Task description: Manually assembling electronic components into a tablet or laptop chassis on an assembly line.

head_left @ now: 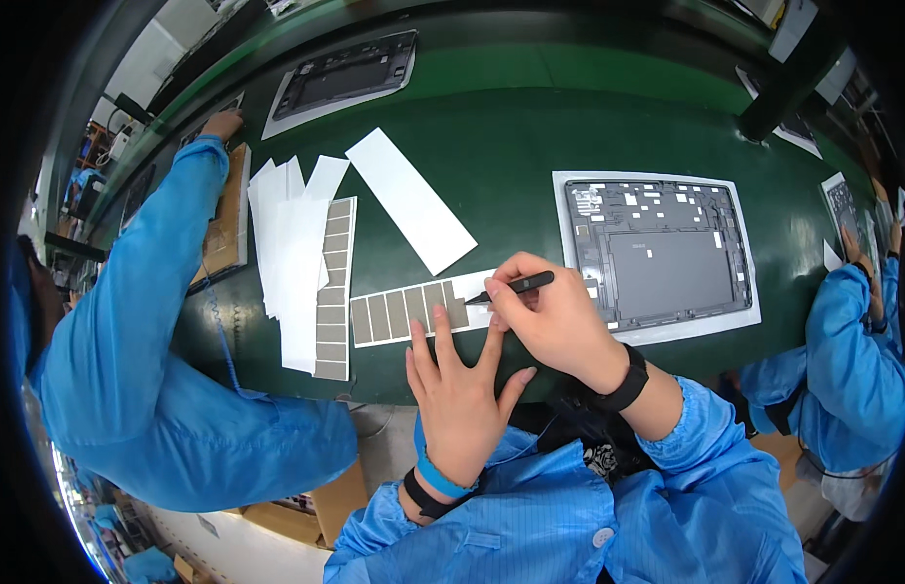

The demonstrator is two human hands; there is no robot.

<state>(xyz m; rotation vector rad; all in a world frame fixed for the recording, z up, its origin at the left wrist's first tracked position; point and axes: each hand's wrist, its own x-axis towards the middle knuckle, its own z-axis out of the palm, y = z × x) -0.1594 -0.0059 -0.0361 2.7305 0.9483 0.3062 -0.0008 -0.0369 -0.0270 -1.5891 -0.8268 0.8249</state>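
Observation:
A white backing strip with grey rectangular stickers point(404, 316) lies near the front edge of the green table. My left hand point(459, 404) rests with spread fingers on its lower edge and holds nothing. My right hand point(564, 321) is closed round black tweezers point(532, 281), their tips at the strip's rightmost grey sticker. Right of that hand, a dark tablet housing point(671, 268) lies on a white sheet point(747, 316), its inner side up. Small white pieces dot its upper part.
Left of the strip are a pile of white paper strips point(296, 253) and another sticker strip point(333, 331). A blank white strip point(413, 200) lies behind. Another tablet housing point(350, 73) is at the back left. Blue-sleeved co-workers sit left point(131, 321) and right point(851, 331). A dark post point(788, 83) stands at the back right.

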